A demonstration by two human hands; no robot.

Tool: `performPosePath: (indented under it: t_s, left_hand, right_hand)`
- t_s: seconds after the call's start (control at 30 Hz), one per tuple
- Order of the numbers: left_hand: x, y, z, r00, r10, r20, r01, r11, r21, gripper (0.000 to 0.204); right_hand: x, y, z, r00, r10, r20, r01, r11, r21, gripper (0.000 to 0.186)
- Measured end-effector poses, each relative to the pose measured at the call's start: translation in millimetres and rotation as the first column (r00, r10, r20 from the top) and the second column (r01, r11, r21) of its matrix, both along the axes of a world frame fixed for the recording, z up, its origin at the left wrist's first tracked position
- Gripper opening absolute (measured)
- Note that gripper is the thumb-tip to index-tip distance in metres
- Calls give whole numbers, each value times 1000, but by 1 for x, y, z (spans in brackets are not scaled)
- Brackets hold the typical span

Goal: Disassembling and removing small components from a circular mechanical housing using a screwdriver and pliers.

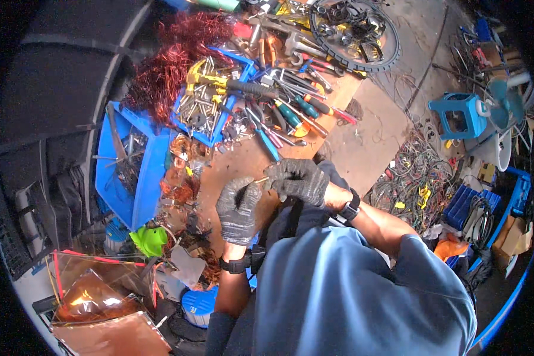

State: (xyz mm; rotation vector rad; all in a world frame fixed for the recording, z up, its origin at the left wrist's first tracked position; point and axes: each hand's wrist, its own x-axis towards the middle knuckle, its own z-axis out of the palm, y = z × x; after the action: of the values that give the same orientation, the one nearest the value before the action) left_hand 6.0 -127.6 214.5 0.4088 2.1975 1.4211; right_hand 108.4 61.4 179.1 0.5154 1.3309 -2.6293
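My left hand (237, 210), in a grey striped glove, has its fingers curled round one end of a small thin brass-coloured piece (261, 180). My right hand (299, 181), gloved alike, pinches at the same piece from the right, a little higher. Both are held over a brown board (222, 172). Just beyond them lie a blue-handled tool (268, 144), green-handled screwdrivers (288, 114) and other hand tools. A yellow hammer (204, 77) rests on a blue tray (212, 136) of metal bits.
A blue bin (136, 190) stands left, near tangled red wire (166, 59). A tyre (380, 64) lies at the back. To the right are tangled cables (406, 178), a teal stool (460, 133) and a fan (498, 101). Copper sheets (113, 338) lie lower left.
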Motion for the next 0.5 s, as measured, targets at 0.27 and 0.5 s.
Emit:
performPosePath:
  t_s: [0.27, 0.5]
  left_hand:
    - [4, 4, 5, 993, 66, 98, -69, 997, 30, 17]
    - [5, -3, -12, 998, -33, -46, 33, 999, 10, 15]
  right_hand:
    - [-6, -6, 0, 1000, -14, 23, 13, 999, 50, 23]
    - [-8, -12, -9, 997, -14, 77, 8, 997, 80, 20]
